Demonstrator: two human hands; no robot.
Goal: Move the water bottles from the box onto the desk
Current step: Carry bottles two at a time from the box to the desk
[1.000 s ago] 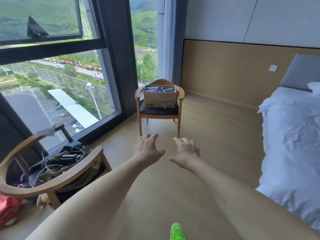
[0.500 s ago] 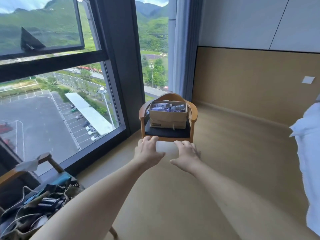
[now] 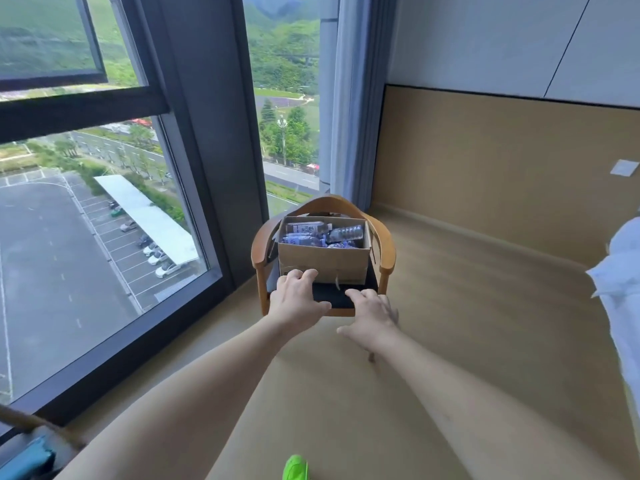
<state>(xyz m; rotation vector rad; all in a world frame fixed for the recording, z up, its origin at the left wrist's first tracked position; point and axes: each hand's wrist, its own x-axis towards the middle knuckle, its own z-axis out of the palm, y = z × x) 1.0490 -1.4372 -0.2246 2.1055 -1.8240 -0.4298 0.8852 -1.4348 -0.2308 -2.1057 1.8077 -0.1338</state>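
A wooden chair [image 3: 387, 252] with a black seat stands by a big window [image 3: 104, 220]. A blue curtain [image 3: 356, 116] hangs behind it. White bedding [image 3: 620, 282] sits on the right. A green shoe [image 3: 295, 468] shows below.

An open brown cardboard box [image 3: 323, 261] sits on a wooden chair [image 3: 387, 251]; inside it, clear water bottles [image 3: 344, 233] with blue labels lie on their sides.

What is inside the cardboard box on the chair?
The cardboard box is open on top and holds water bottles lying on their sides, with blue-labelled packs beside them. Whatever lies beneath them is hidden by the box walls.
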